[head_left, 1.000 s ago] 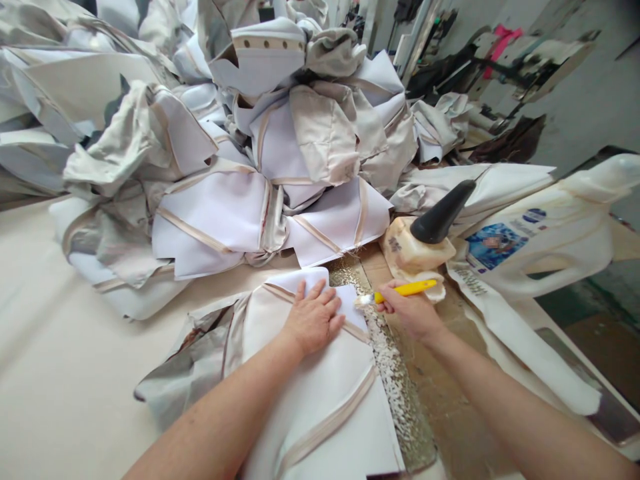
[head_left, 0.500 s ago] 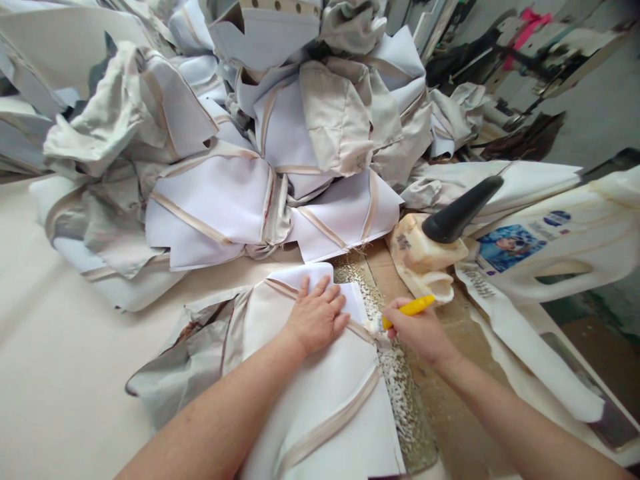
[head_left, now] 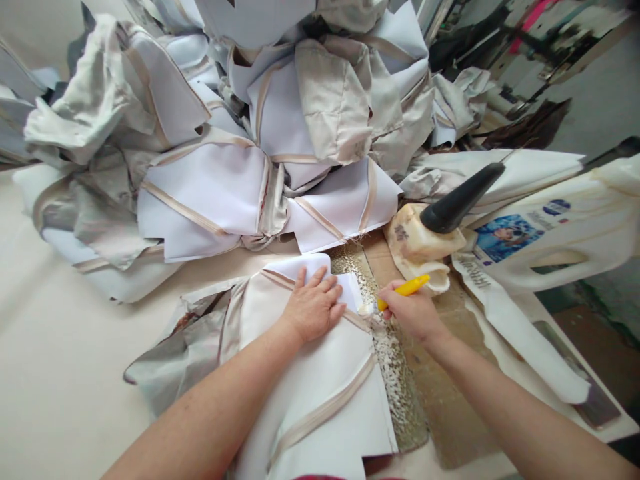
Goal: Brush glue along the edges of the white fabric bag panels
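Observation:
My left hand lies flat with fingers spread on a white bag-like fabric piece, which has beige strips across it and a grey cloth part at its left. In my right hand is a yellow-handled brush, gripped between thumb and fingers. Its pale bristles touch the piece's right edge, near the upper beige strip. Beneath that edge lies a narrow board speckled with white, glue-like residue. The bristle tips are partly lost against the white.
Similar fabric pieces are heaped at the back. Right of the board stand a cut-off plastic container with a black cone-shaped object on it, and a white jug with a picture label. Brown cardboard lies beneath my right forearm.
The whole view has shifted slightly, so things sit higher in the picture. The brush has moved a little farther away along the fabric's edge. My left hand stays on the piece.

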A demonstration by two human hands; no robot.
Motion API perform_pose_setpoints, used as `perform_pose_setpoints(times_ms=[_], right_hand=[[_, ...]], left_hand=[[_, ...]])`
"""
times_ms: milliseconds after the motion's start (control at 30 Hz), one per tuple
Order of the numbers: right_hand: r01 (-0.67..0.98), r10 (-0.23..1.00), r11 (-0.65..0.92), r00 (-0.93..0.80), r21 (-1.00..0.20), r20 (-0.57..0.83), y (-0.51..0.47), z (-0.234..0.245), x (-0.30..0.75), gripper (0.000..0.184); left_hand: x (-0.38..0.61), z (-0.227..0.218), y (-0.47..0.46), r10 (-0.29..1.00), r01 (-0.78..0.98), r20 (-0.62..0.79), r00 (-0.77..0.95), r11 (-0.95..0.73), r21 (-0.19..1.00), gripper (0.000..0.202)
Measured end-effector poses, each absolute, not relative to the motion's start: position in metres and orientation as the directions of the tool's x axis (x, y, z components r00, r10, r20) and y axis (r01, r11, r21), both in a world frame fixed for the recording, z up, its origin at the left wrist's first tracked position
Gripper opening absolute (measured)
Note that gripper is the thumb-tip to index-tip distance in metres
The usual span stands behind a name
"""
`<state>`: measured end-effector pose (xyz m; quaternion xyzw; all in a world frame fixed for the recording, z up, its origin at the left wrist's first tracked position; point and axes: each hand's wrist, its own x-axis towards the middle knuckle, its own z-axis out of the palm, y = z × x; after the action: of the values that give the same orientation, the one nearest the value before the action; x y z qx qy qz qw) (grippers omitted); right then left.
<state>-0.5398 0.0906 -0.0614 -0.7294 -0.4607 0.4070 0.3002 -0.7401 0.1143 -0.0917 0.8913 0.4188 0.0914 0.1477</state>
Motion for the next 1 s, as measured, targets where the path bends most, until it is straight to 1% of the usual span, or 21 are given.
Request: perform_pose_setpoints(times_ms=[100,233,400,533,667,767,833,933,1000], right_hand=[[0.380,0.919,-0.379,0.260,-0.844,-0.295,0.079,-0.058,-0.541,0.019],[0.408,0.899,-0.433,0.259,-0.803,-0.353,0.057,-0.053,-0.545,0.023],[0.433,0.919,-0.373,0.294,-0.821,-0.263,0.046,-0.047,-0.547,0.025],[0.411,0.885,-0.462,0.279,-0.786,-0.374,0.025,-0.053,-0.548,0.025],[0.415,0.874,-0.485,0.249,-0.770,-0.417,-0.014,-0.054,-0.548,0.026],[0.400,0.846,-0.533,0.258,-0.746,-0.466,-0.024,-0.050,-0.548,0.024],[0.383,0.858,-0.513,0.267,-0.768,-0.439,-0.013,-0.048,-0.549,0.023],[0.375,0.903,-0.411,0.294,-0.831,-0.313,0.018,-0.048,-0.552,0.023],[0.369,0.908,-0.373,0.334,-0.851,-0.253,0.033,-0.049,-0.553,0.023]], left_hand=[[-0.740,-0.092,0.115,0.772,0.719,0.041,0.634,-0.608,0.337,0.034],[-0.739,-0.093,0.115,0.769,0.716,0.046,0.637,-0.613,0.333,0.034],[-0.738,-0.094,0.113,0.777,0.723,0.046,0.627,-0.604,0.336,0.034],[-0.737,-0.093,0.113,0.782,0.729,0.039,0.622,-0.597,0.336,0.033],[-0.738,-0.092,0.112,0.775,0.719,0.045,0.630,-0.605,0.343,0.032],[-0.737,-0.092,0.112,0.774,0.719,0.034,0.633,-0.603,0.346,0.032],[-0.737,-0.092,0.112,0.777,0.724,0.032,0.628,-0.599,0.341,0.033],[-0.737,-0.093,0.113,0.776,0.727,0.035,0.630,-0.605,0.325,0.034],[-0.736,-0.093,0.113,0.771,0.725,0.031,0.636,-0.612,0.316,0.035]])
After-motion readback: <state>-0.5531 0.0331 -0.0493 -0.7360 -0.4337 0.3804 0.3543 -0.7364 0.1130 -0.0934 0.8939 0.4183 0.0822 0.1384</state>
